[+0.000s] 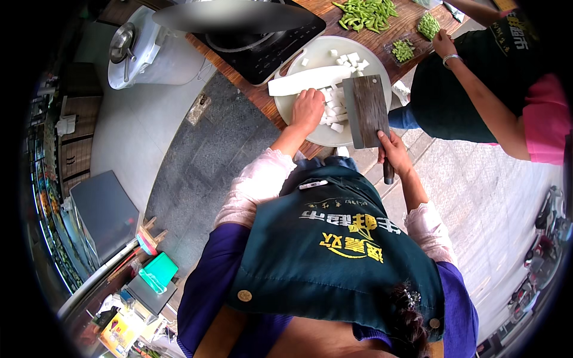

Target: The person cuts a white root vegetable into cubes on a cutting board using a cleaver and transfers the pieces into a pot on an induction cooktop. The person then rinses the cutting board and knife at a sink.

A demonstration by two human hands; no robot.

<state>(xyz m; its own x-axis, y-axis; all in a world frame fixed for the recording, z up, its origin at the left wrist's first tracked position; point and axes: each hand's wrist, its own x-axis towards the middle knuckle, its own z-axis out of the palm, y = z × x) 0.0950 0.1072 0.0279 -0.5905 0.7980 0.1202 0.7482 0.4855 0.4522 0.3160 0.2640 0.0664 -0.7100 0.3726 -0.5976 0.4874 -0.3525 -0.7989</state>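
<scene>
On a round white cutting board lies a long, pale piece of peeled vegetable, with diced white pieces just in front of it. My left hand rests at the left side of those pieces with its fingers curled down; what lies under the fingertips is hidden. In my right hand is the dark handle of a cleaver. Its broad blade is over the board's right side, beside the diced pieces and partly covering them. A smaller group of white cubes sits at the board's far side.
Behind the board, an induction cooker bearing a pan stands on the wooden table. Green bean pods and a tray of shelled beans lie farther right. Another person's hand holds a pack of green beans.
</scene>
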